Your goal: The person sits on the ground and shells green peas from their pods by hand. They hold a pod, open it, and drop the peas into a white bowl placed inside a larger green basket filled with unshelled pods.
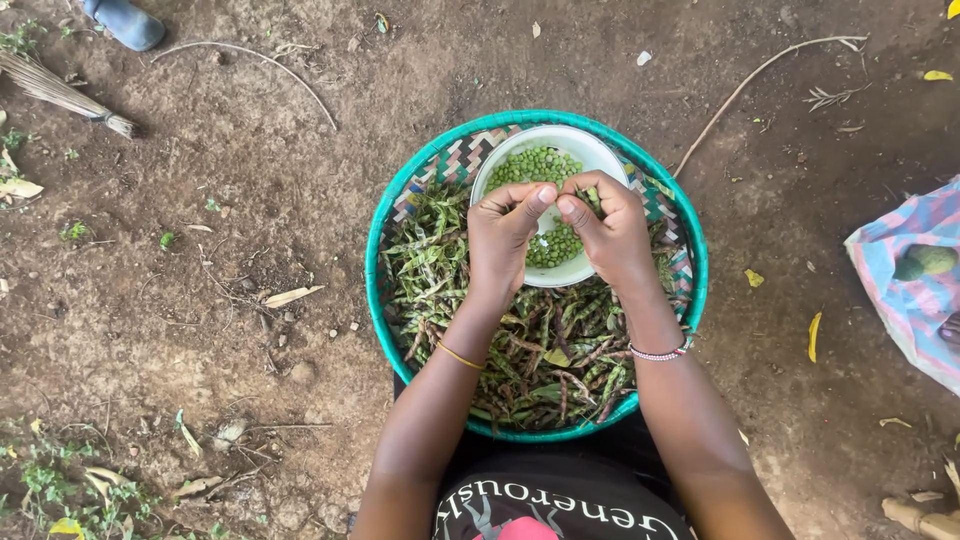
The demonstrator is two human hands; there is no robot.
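Two hands pinch one slim green pod point(592, 200): left hand point(503, 235) and right hand point(610, 235), thumb tips pressed together in the grip. Best to split it along the seam, directly over the white round bowl point(590, 150) of shelled green peas point(540, 165) beneath the grip. Around lies the teal-rimmed woven tray point(385, 210), heaped with mottled green-purple pods point(560, 360).

- Bare brown earth point(250, 230) is lying all around in soft, even daylight, with no wall or furniture showing.
- Left of and above the blue shoe point(125, 22), nothing is showing; below it to the left, a straw broom point(60, 92) is lying.
- Far right of the shoe, a long dry twig point(760, 75) is curving across the soil.
- Well below the shoe, green weeds point(60, 490) are growing.
- At the right edge, a striped cloth point(905, 300) is holding two green fruits point(925, 262).
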